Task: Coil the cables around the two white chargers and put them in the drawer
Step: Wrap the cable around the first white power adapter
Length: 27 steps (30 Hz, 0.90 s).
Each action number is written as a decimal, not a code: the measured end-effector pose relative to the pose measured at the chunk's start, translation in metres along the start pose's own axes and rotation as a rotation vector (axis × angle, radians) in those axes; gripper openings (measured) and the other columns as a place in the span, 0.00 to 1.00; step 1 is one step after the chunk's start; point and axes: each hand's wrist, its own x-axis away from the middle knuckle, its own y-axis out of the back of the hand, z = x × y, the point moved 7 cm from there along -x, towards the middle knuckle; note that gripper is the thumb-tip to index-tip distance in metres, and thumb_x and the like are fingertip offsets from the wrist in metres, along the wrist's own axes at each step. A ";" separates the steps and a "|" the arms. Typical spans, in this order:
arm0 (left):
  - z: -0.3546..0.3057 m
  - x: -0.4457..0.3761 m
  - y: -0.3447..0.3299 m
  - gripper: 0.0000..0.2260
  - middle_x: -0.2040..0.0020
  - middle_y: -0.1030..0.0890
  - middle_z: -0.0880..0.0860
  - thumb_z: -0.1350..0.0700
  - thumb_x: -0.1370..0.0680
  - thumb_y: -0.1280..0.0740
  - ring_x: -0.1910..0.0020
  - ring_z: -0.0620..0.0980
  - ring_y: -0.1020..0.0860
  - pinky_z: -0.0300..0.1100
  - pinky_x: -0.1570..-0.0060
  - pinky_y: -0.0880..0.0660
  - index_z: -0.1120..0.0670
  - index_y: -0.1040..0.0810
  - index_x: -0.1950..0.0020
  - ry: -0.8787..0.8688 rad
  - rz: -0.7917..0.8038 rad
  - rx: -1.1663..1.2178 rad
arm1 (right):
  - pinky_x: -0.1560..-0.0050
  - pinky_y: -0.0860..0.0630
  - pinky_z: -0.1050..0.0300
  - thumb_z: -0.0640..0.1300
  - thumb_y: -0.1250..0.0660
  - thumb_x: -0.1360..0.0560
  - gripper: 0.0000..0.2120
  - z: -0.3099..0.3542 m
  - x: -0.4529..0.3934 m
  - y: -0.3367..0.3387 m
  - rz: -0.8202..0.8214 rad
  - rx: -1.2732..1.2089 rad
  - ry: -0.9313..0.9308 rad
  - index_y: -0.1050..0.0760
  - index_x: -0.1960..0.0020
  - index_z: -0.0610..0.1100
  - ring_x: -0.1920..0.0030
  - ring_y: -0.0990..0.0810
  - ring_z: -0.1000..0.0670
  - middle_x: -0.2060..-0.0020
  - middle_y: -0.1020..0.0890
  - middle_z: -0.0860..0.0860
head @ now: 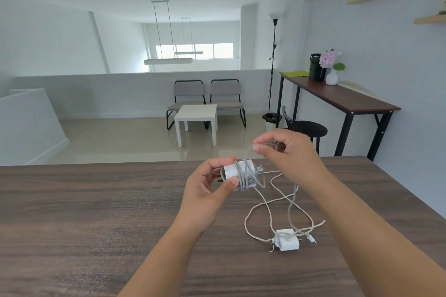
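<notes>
- Here, in the head view, the left hand [207, 190] grips a white charger [237, 173] above the dark wood tabletop [96, 212], thumb curled over its near face and fingers round the far side.
- Several turns of grey cable [248, 179] are wound round that charger's body; its plug pins point left, towards the left palm.
- The right hand [289, 152] is raised just right of and above the charger, thumb and forefinger pinching the same grey cable, the other fingers curled behind.
- From the pinch, the cable runs down to the charger on one side, and its loose tail hangs down to the tabletop on the other, ending near the second charger.
- The second white charger [287, 240] lies flat on the tabletop, near and to the right, well apart from both hands.
- Its pale braided cable [255, 210] sprawls uncoiled in open loops between that charger and the held one.
- A faint grey mark shows on the lying charger's top face; it cannot be read.
- No drawer is in view.
</notes>
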 end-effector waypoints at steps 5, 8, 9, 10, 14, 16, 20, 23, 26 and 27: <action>0.001 0.001 0.004 0.14 0.42 0.17 0.49 0.53 0.32 0.25 0.39 0.50 0.22 0.66 0.40 0.27 0.49 0.19 0.47 -0.033 -0.059 0.019 | 0.63 0.29 0.67 0.48 0.29 0.27 0.05 -0.019 0.002 -0.019 0.075 -0.009 -0.099 0.18 0.59 0.59 0.68 0.26 0.60 0.67 0.17 0.55; 0.001 0.003 0.005 0.14 0.42 0.18 0.50 0.54 0.32 0.25 0.38 0.50 0.22 0.66 0.40 0.27 0.47 0.19 0.48 -0.039 -0.038 0.036 | 0.58 0.24 0.59 0.45 0.33 0.24 0.09 -0.019 0.001 -0.033 0.277 -0.128 -0.155 0.17 0.54 0.58 0.64 0.23 0.54 0.61 0.15 0.49; 0.001 0.002 0.005 0.14 0.41 0.18 0.50 0.54 0.32 0.25 0.38 0.51 0.22 0.66 0.40 0.27 0.48 0.19 0.48 -0.040 -0.028 0.038 | 0.60 0.25 0.62 0.44 0.34 0.23 0.09 -0.018 0.002 -0.035 0.340 -0.130 -0.162 0.17 0.53 0.57 0.64 0.24 0.56 0.61 0.16 0.48; 0.001 0.003 0.005 0.14 0.41 0.18 0.50 0.54 0.32 0.25 0.38 0.51 0.22 0.65 0.39 0.27 0.48 0.19 0.48 -0.043 -0.019 0.037 | 0.62 0.26 0.66 0.43 0.35 0.22 0.10 -0.016 0.002 -0.037 0.387 -0.117 -0.166 0.17 0.52 0.55 0.65 0.26 0.58 0.60 0.16 0.47; 0.000 0.003 0.006 0.14 0.41 0.18 0.51 0.56 0.31 0.25 0.39 0.50 0.22 0.53 0.39 0.24 0.51 0.19 0.47 -0.053 0.014 0.007 | 0.65 0.29 0.69 0.43 0.36 0.21 0.09 -0.016 0.001 -0.044 0.537 -0.047 -0.189 0.18 0.51 0.52 0.68 0.28 0.60 0.61 0.19 0.44; -0.001 0.005 0.003 0.14 0.41 0.18 0.50 0.57 0.30 0.25 0.39 0.49 0.22 0.45 0.45 0.23 0.54 0.20 0.46 -0.066 0.055 -0.028 | 0.63 0.27 0.67 0.44 0.36 0.22 0.09 -0.015 0.001 -0.047 0.635 0.003 -0.191 0.18 0.52 0.53 0.67 0.25 0.59 0.62 0.17 0.49; 0.000 0.008 -0.003 0.14 0.38 0.21 0.50 0.56 0.30 0.26 0.37 0.50 0.23 0.43 0.53 0.21 0.53 0.20 0.46 -0.052 0.132 -0.023 | 0.53 0.20 0.58 0.43 0.33 0.24 0.07 -0.015 -0.004 -0.047 0.686 0.057 -0.201 0.16 0.54 0.51 0.60 0.18 0.56 0.60 0.14 0.53; -0.003 0.007 -0.008 0.15 0.36 0.21 0.50 0.59 0.27 0.27 0.35 0.50 0.24 0.48 0.51 0.19 0.52 0.22 0.42 -0.058 0.195 -0.059 | 0.54 0.20 0.55 0.45 0.29 0.27 0.04 -0.019 -0.007 -0.044 0.645 0.030 -0.206 0.16 0.58 0.49 0.63 0.19 0.55 0.65 0.15 0.52; -0.004 0.005 -0.009 0.18 0.39 0.21 0.50 0.63 0.25 0.29 0.37 0.52 0.24 0.50 0.50 0.19 0.50 0.23 0.37 -0.077 0.225 -0.130 | 0.62 0.24 0.59 0.46 0.27 0.28 0.06 -0.025 -0.005 -0.044 0.596 -0.029 -0.245 0.17 0.63 0.49 0.68 0.22 0.56 0.71 0.19 0.53; -0.004 0.004 -0.009 0.19 0.40 0.21 0.49 0.62 0.25 0.29 0.38 0.52 0.24 0.50 0.50 0.19 0.49 0.23 0.36 -0.090 0.226 -0.151 | 0.64 0.27 0.59 0.46 0.27 0.28 0.05 -0.029 -0.002 -0.045 0.573 -0.083 -0.278 0.16 0.62 0.47 0.69 0.24 0.54 0.71 0.20 0.50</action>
